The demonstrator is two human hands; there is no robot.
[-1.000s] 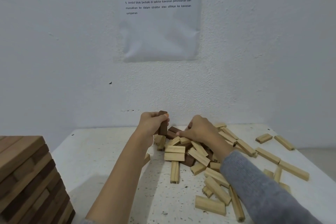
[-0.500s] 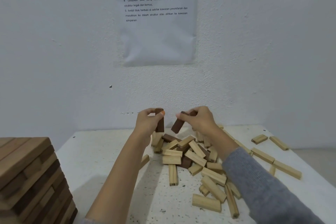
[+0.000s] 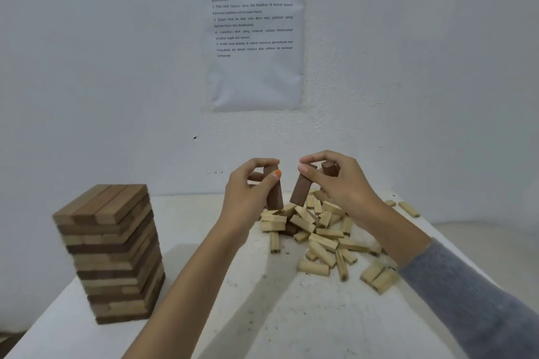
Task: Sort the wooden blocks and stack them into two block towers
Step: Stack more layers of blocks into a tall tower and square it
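The left hand is gripping an upright dark block and the right hand is pinching a tilted dark block, both over the pile near the table's far edge. Squaring them together before carrying them to the tower at the left edge is looking wise. A third dark block is showing only partly behind the right fingers.

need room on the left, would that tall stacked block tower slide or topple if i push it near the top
The tall tower of stacked brown and pale wooden blocks is narrow for its height, so a high push would probably tip it. Its layers look loose and uneven, so blocks may shift.
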